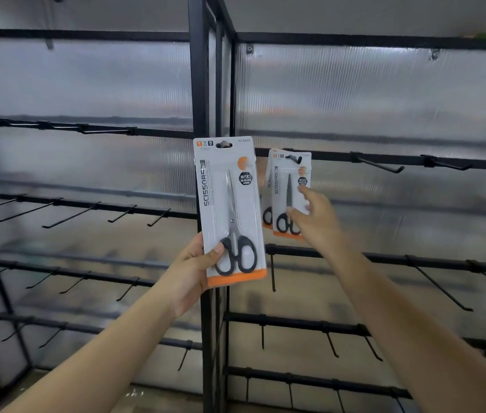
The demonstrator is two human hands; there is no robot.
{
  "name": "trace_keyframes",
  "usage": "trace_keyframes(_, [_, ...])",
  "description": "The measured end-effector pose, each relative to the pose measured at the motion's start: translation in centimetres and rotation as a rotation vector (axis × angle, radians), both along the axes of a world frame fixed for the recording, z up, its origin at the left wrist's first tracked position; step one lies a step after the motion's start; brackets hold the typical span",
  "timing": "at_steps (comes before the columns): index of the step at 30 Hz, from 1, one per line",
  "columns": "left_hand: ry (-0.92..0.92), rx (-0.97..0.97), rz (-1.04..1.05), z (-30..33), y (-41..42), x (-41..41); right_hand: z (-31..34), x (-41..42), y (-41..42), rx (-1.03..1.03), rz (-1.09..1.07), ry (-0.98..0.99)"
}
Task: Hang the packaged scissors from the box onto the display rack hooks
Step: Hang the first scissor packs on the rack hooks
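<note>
Left hand (197,269) grips a glossy white-and-orange scissors pack (231,210), upright before the black metal rack (200,84). Right hand (313,216), fingers loosely extended, touches the pack on the hook (291,195).

A shop display area is showing: black rack (206,84) bars carrying rows of peg hooks (380,166), retail-carded scissors (289,192) hanging there.
</note>
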State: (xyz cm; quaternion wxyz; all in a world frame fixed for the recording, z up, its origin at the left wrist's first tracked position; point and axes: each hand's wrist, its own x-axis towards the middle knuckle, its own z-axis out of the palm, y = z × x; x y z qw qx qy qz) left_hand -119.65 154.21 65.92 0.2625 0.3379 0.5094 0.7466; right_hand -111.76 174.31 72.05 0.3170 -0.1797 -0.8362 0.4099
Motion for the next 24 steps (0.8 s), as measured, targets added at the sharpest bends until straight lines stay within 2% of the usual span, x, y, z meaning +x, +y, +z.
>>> trace_keyframes(2, [0.005,-0.008,-0.022,-0.2,0.1,0.0,-0.8,1.7,-1.9,-0.110,0.172,0.092])
trace_keyframes(5, [-0.007,-0.026,-0.033,-0.5,0.5,0.5,-2.3,3.4,-4.1,-0.171,0.399,0.108])
trace_keyframes(13, [0.122,-0.085,0.046,-0.6,1.8,2.1,-4.0,4.1,-4.6,-0.197,0.290,0.133])
trace_keyframes(16, [0.329,-0.216,0.118,-0.3,2.0,2.3,-4.0,4.2,-4.1,-0.125,0.239,0.129])
trace_keyframes(20, [0.751,-0.499,0.362,0.4,2.3,1.6,-3.5,4.4,-2.7,-0.060,0.131,0.136])
trace_keyframes(24, [1.089,-0.613,0.529,1.2,2.3,1.1,-3.4,4.2,-0.5,-0.024,0.029,0.044])
